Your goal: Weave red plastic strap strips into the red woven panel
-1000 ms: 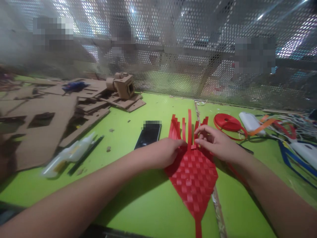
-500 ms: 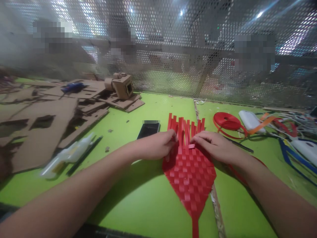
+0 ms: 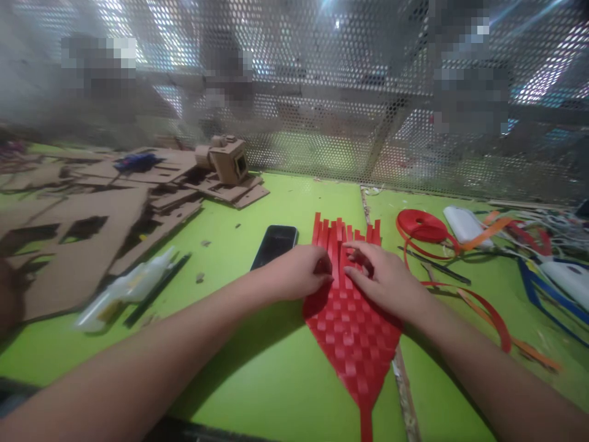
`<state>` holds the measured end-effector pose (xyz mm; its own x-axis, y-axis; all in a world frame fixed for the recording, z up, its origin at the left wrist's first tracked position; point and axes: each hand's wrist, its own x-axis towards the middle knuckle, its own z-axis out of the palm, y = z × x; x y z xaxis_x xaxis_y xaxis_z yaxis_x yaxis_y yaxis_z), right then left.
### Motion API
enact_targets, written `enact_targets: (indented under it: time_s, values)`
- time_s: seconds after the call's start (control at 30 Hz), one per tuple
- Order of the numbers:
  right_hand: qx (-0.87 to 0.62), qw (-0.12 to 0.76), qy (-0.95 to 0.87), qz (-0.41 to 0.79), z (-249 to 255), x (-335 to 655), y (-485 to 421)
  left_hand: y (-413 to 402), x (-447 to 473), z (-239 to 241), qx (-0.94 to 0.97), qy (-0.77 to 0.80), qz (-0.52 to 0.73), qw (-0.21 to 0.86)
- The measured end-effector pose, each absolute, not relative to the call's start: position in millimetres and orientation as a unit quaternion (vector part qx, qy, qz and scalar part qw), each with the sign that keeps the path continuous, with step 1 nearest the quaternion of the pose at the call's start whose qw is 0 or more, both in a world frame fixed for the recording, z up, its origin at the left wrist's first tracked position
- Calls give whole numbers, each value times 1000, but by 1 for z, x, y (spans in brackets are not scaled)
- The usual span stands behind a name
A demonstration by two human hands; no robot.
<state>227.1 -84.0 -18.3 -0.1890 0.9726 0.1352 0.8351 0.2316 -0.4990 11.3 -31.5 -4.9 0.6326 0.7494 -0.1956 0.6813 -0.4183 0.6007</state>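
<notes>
A red woven piece (image 3: 352, 334) of flat strips lies on the green table, pointed toward me with a strip tail (image 3: 365, 423) at its near end. Loose red strip ends (image 3: 334, 245) fan out from its far edge. My left hand (image 3: 306, 270) is at the left of these ends, its curled fingers and thumb closed on a red strip. On the right side, my right hand (image 3: 384, 276) rests over the ends with fingers bent and thumb apart from the index finger. Part of the weave is hidden under both hands.
Beyond my left hand lies a phone (image 3: 275, 242). Glue bottles (image 3: 126, 288), a black pen (image 3: 159, 288) and cardboard pieces (image 3: 92, 245) are at left. A red strip roll (image 3: 421, 225), orange strips (image 3: 488, 233) and a white device (image 3: 467, 225) lie right. A perforated metal screen (image 3: 313, 110) stands behind.
My right thumb and index finger have moved left and spread apart over the strips. A short folded strip end is no longer visible. My left hand has shifted slightly right.
</notes>
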Motion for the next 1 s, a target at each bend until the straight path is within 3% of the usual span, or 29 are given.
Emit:
enact_targets:
  time_s: [0.23, 1.0]
  values:
    - [-571, 171, -778, 196, -18, 228, -84, -35, 10, -1, 838, 422, 105, 330]
    - [-574, 222, -765, 188, -17, 234, -82, -43, 25, -7, 863, 394, 122, 290]
